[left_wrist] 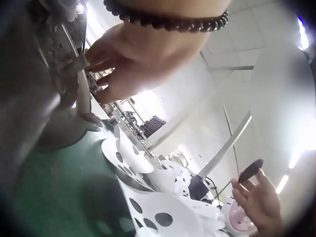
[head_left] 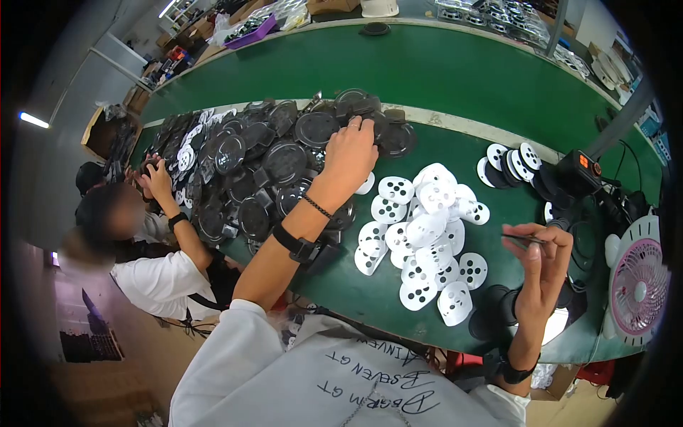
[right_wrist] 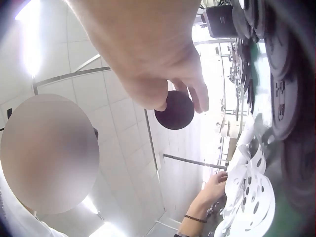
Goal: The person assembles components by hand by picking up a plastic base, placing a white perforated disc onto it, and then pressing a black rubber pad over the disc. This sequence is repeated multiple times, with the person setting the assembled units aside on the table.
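Observation:
At the far edge of a heap of dark round plastic parts (head_left: 284,164), my left hand (head_left: 348,160) reaches down with its fingertips at a dark round part (head_left: 353,102). The left wrist view has that hand (left_wrist: 143,64) with its fingers bent toward the heap; I cannot tell whether they grip the part. My right hand (head_left: 546,263) is raised on the right, pinching a thin black disc (head_left: 521,238) between thumb and fingers. Face-on in the right wrist view, this disc (right_wrist: 174,112) is round and plain. White sheets with holes (head_left: 427,231) lie loosely piled between my hands.
Black discs (head_left: 491,313) are stacked below my right hand. More white pieces and black discs (head_left: 509,165) lie at the back right by a black box with an orange display (head_left: 580,171). A pink fan (head_left: 640,292) stands far right. Another person (head_left: 163,277) works on the left.

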Demonstrator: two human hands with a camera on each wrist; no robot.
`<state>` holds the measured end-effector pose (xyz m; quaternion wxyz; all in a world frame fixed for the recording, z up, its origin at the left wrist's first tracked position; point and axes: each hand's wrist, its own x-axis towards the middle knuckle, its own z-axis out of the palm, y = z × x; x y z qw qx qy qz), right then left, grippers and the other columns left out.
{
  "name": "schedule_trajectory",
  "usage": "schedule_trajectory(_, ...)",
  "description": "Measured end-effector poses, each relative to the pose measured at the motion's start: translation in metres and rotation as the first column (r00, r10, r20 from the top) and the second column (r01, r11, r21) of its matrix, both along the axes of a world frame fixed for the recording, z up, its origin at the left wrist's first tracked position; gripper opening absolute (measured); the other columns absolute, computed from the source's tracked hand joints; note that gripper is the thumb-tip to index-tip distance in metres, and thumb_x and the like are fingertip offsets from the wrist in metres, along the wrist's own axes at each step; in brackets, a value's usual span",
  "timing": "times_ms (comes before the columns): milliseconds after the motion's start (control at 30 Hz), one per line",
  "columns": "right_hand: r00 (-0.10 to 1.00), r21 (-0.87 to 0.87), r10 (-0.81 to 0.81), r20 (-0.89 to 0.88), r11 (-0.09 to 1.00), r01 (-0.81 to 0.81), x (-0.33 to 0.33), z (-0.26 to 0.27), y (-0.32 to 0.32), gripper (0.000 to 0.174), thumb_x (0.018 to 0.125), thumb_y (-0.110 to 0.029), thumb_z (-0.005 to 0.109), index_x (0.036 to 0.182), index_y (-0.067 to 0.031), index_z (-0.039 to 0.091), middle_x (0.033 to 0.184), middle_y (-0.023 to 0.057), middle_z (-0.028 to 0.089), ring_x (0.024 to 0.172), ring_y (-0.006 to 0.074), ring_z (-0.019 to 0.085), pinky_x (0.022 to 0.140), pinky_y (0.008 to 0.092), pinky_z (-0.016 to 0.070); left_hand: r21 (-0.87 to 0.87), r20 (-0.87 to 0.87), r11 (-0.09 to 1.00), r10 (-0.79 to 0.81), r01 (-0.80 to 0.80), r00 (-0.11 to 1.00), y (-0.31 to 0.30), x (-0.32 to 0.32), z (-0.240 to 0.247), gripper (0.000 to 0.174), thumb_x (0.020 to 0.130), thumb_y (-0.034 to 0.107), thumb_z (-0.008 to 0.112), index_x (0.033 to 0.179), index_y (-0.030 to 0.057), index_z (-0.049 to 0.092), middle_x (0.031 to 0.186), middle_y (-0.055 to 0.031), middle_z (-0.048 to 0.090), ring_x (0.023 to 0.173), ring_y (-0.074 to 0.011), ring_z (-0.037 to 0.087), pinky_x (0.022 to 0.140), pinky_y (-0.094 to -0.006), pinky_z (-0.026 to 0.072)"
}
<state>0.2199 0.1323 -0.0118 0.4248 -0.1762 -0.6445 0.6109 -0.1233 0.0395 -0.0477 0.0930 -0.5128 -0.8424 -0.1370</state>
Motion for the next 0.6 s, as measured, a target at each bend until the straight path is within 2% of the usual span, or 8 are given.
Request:
schedule_trajectory(200,0.998,-0.02,0.007,0.055,1.0,-0.006,0.0,0.008,-0.01,0.037,0.092,0.008,0.058,0.125,-0.0002,0.042,0.119,0.0157,0.053,0.102,0.0229,0.064,0.086,0.0353,0.0559,0.041,0.103,0.992,0.116,-0.12,0.988,-0.004,0.019,0.029,0.036,0.087,0.006,0.061,0.122,-0.0015,0.055,0.106,-0.0225,0.068,0.094,-0.0405,0.067,0.082,-0.0441,0.0557)
schedule_trajectory(267,0.993,-0.014,-0.028,0.115,0.999,0.03,0.001,0.008,-0.01,0.042,0.09,0.011,0.059,0.127,-0.0001,0.043,0.12,0.0152,0.053,0.101,0.0215,0.064,0.087,0.0346,0.055,0.376,0.266,0.925,-0.056,-0.05,0.962,-0.015,0.02,0.051,0.038,0.087,0.0,0.059,0.125,-0.0012,0.054,0.102,-0.0209,0.069,0.092,-0.0344,0.07,0.081,-0.039,0.0559)
schedule_trajectory(300,0.992,0.019,-0.047,0.117,0.999,0.045,0.001,0.006,-0.01,0.044,0.088,0.011,0.061,0.128,-0.0002,0.044,0.118,0.0145,0.055,0.099,0.0199,0.064,0.087,0.0335,0.0537,0.407,0.44,0.913,-0.161,-0.037,0.883,-0.02,0.029,0.065,0.046,0.086,-0.006,0.059,0.131,0.0005,0.051,0.108,-0.0161,0.068,0.097,-0.024,0.069,0.083,-0.0329,0.0542)
schedule_trajectory(333,0.991,0.054,-0.065,0.12,0.997,0.059,0.001,0.004,-0.01,0.047,0.087,0.011,0.064,0.128,-0.0003,0.046,0.115,0.0137,0.057,0.097,0.0184,0.064,0.087,0.0324,0.0523,0.404,0.445,0.914,-0.162,-0.036,0.881,-0.025,0.036,0.069,0.046,0.086,-0.006,0.059,0.131,0.0005,0.051,0.108,-0.0161,0.068,0.097,-0.024,0.069,0.083,-0.0329,0.0542)
schedule_trajectory(400,0.994,0.027,-0.04,0.103,0.999,0.037,0.003,0.008,-0.011,0.044,0.085,0.011,0.065,0.125,-0.0001,0.049,0.109,0.0129,0.059,0.096,0.0181,0.064,0.086,0.0316,0.0512,0.453,0.748,0.884,-0.446,0.112,0.492,-0.034,0.05,0.07,0.051,0.085,-0.009,0.061,0.133,0.0015,0.047,0.117,-0.0111,0.064,0.104,-0.0167,0.063,0.088,-0.0306,0.0522)
schedule_trajectory(467,0.995,0.006,-0.029,0.093,1.0,0.029,0.005,0.009,-0.011,0.042,0.083,0.011,0.067,0.121,0.0002,0.053,0.104,0.012,0.061,0.095,0.0177,0.064,0.086,0.0307,0.05,0.457,0.845,0.882,-0.471,0.114,0.252,-0.034,0.068,0.066,0.043,0.091,-0.006,0.061,0.131,0.0009,0.047,0.12,-0.0097,0.061,0.106,-0.013,0.06,0.09,-0.0268,0.0506)
schedule_trajectory(567,0.999,0.096,0.042,0.03,0.994,-0.044,0.006,0.006,-0.008,0.025,0.078,0.011,0.07,0.1,-0.0002,0.065,0.094,0.0109,0.063,0.088,0.0202,0.062,0.085,0.032,0.0497,0.431,0.87,0.886,-0.458,0.171,0.18,-0.026,0.083,0.061,0.038,0.096,-0.001,0.058,0.132,0.0,0.044,0.121,-0.0114,0.061,0.109,-0.0155,0.061,0.093,-0.0295,0.0532)
schedule_trajectory(600,0.999,0.095,0.03,0.043,0.995,-0.034,0.006,0.005,-0.005,0.025,0.078,0.011,0.07,0.1,-0.0002,0.065,0.094,0.0109,0.063,0.088,0.0202,0.062,0.085,0.032,0.0497,0.427,0.896,0.902,-0.431,0.06,0.106,-0.022,0.091,0.064,0.037,0.098,0.0,0.056,0.133,-0.0006,0.042,0.121,-0.0125,0.061,0.111,-0.0182,0.061,0.094,-0.0327,0.0545)
